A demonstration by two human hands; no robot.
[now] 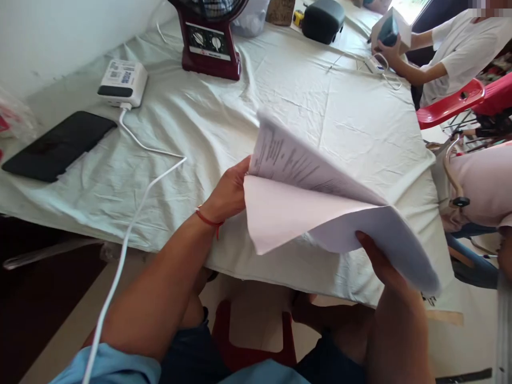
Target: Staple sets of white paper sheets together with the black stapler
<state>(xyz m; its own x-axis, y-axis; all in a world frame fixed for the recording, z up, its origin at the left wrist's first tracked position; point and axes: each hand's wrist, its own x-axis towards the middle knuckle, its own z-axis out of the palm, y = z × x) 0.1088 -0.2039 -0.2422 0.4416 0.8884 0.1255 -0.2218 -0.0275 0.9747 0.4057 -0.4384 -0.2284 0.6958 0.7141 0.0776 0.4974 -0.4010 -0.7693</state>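
Observation:
A thick stack of white printed pages [320,208] is held above the near edge of a table covered in a pale green cloth [224,122]. My left hand [228,192], with a red string at the wrist, pinches the left edge of the upper pages, which curl upward and show printed text. From below, my right hand [384,261] holds the right side of the stack, thumb on the bottom sheets.
A black tablet [60,144] lies at the far left. A white power unit [122,82] trails a white cable [132,218] off the table. A maroon fan base [210,45] stands at the back. Another person in white [452,48] sits at the far right by red chairs [452,104].

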